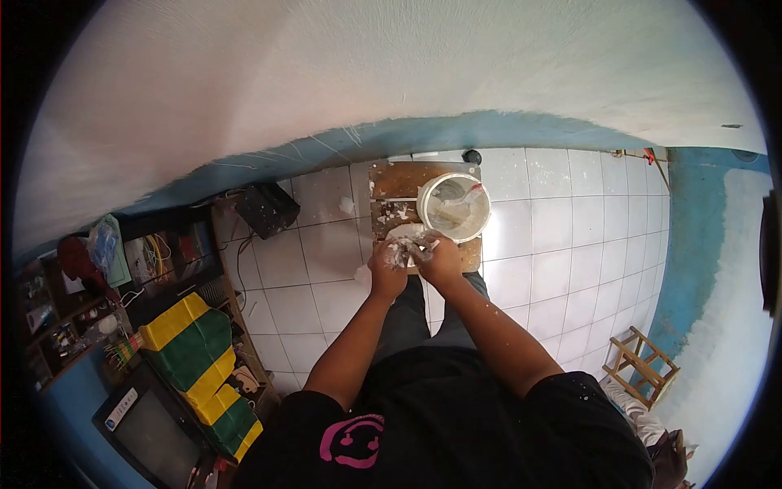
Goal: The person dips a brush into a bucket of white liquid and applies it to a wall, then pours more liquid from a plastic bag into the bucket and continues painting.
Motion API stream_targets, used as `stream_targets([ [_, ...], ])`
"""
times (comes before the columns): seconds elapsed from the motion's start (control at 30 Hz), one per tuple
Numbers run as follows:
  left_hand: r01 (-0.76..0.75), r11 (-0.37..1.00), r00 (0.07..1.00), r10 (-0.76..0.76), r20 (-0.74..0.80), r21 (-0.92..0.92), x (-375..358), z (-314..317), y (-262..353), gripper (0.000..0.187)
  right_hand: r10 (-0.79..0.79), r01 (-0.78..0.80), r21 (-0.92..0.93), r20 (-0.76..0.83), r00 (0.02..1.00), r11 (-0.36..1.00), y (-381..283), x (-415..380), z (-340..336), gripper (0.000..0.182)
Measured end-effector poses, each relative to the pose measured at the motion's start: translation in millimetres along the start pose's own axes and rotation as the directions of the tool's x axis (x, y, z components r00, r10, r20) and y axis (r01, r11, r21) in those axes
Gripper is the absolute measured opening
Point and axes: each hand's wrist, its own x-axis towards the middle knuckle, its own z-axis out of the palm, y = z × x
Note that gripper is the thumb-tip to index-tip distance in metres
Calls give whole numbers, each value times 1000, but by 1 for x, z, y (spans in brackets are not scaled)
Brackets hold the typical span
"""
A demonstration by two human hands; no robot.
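White floor tiles [326,261] run up to a pale wall [407,57] with a blue band at its foot, and before it we see a low wooden stool [393,186] spattered with white. A white bucket [437,194] sits on its right side, and near its front edge, just beside the bucket, we find a crumpled wad [399,254], greyish and smeared with white, between the two hands. We see the left hand [388,270] curled round its left side and the right hand [441,262] pinching in from the right, fingertips close together; just where each finger presses, we cannot tell. It looks like thin plastic, so we judge it light, limp and easily torn, and the white smears probably make it slippery or sticky. We would take hold of gathered folds rather than a single layer, with both hands near the middle, pinching firmly enough to stop it sliding but without stretching it over a nail.
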Motion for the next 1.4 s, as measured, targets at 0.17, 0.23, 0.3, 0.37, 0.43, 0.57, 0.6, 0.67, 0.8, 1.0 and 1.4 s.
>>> stream_targets([
  [0.17, 8, 1000, 1000, -9, 28, 27, 4, -2, 9, 31, 126, -122, -62, 68, 990, 991, -17, 3, -13, 22],
  [0.23, -94, 991, 995, 90, 49, 98, 6, -8, 15, 30, 156, -135, -160, 124, 980, 978, -17, 5, -14, 21],
  [0.3, -133, 975, 989, 119, 88, 178, 8, -13, 27, 30, 219, -158, -282, 201, 955, 946, -23, 9, -21, 21],
  [0.37, -160, 968, 986, 148, 74, 191, 9, -13, 33, 30, 206, -126, -318, 230, 951, 940, -25, 13, -24, 21],
  [0.43, -174, 974, 985, 175, 4, 144, 7, -10, 36, 29, 192, -100, -344, 247, 950, 934, -26, 15, -27, 20],
  [0.57, -287, 937, 958, 279, 70, 196, 11, -9, 34, 31, 150, -47, -357, 268, 952, 933, -22, 15, -29, 17],
  [0.6, -303, 928, 952, 287, 103, 219, 11, -9, 32, 33, 141, -36, -357, 273, 952, 934, -19, 13, -29, 16],
  [0.67, -343, 911, 938, 322, 125, 230, 14, -6, 23, 32, 131, -14, -365, 298, 945, 931, -24, 11, -32, 16],
  [0.8, -407, 887, 913, 400, 77, 217, 14, 7, 7, 23, 210, -82, -387, 300, 930, 918, -10, 2, -26, 15],
  [1.0, -413, 872, 909, 411, 67, 263, 17, 12, -2, 18, 258, -150, -364, 270, 928, 919, -10, 1, -32, 17],
  [1.4, -317, 938, 948, 309, 74, 143, 9, 5, 27, 23, 165, -56, -326, 319, 933, 944, 3, 0, -22, 13],
])
